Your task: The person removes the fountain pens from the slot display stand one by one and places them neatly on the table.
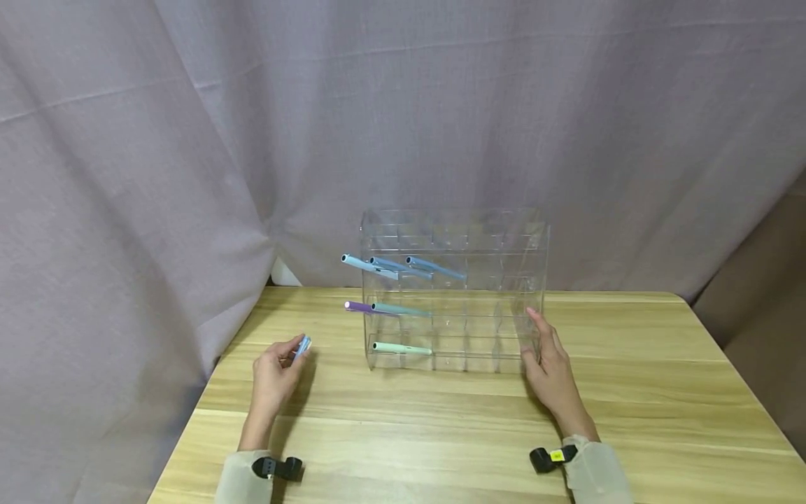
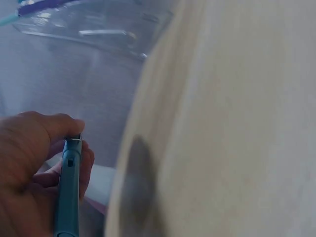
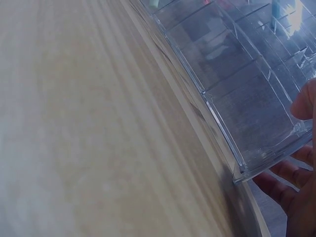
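Note:
My left hand pinches a blue pen over the table, left of the clear acrylic pen rack. In the left wrist view the pen looks teal-blue, with thumb and fingers around its clip end. My right hand grips the rack's right side wall, its thumb at the front and the other fingers outside the wall. The upper row holds a light blue pen and two darker blue pens. Below them lie a purple pen and a teal pen. A mint green pen is in the bottom row.
The rack stands near the back of a light wooden table. A grey curtain hangs right behind the table's back edge. Each wrist wears a black strap with a small camera.

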A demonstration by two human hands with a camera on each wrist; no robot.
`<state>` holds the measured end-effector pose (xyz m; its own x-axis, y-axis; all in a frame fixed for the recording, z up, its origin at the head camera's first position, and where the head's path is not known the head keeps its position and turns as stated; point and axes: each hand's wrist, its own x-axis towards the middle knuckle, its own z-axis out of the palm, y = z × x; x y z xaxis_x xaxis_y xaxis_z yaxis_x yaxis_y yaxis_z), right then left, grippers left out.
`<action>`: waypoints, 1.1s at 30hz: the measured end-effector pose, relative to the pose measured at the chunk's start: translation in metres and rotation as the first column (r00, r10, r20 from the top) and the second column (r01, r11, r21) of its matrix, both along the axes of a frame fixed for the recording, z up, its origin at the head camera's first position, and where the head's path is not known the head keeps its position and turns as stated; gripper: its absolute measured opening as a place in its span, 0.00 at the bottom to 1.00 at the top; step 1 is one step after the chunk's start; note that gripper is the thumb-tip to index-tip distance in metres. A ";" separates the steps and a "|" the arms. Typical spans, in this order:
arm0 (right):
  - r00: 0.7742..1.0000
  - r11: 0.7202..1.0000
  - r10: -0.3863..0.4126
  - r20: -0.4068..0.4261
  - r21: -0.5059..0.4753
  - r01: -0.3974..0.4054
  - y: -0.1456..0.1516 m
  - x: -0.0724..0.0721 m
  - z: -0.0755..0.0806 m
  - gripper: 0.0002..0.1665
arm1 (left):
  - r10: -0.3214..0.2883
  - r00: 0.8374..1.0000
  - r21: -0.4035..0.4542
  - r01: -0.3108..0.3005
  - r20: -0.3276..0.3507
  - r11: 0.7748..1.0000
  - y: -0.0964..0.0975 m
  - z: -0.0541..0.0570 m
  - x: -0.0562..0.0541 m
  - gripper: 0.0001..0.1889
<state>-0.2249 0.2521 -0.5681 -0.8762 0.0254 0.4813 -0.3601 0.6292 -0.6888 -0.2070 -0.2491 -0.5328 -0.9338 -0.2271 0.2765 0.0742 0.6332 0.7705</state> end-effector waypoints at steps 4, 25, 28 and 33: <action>1.000 1.000 0.001 -0.004 -0.004 -0.001 -0.001 0.000 0.000 0.50 | 0.010 0.998 -0.038 -0.008 0.061 0.999 -0.007 -0.011 -0.004 0.19; 1.000 1.000 0.009 -0.029 0.003 -0.009 0.003 0.001 0.000 0.50 | 0.035 0.995 -0.182 -0.018 0.091 0.983 0.001 -0.019 -0.009 0.21; 0.999 1.000 0.027 -0.020 -0.003 -0.027 0.000 -0.001 -0.001 0.51 | 0.005 1.000 -0.186 0.000 0.027 0.982 0.013 -0.005 -0.004 0.25; 1.000 1.000 0.017 -0.018 -0.004 -0.017 -0.001 0.000 -0.003 0.52 | -0.219 0.969 -0.159 0.200 -0.117 0.967 0.046 0.020 0.005 0.25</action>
<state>-0.2250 0.2507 -0.5710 -0.8679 0.0122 0.4967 -0.3832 0.6200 -0.6847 -0.2023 -0.2034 -0.5124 -0.9089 0.0214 0.4164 0.3123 0.6967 0.6458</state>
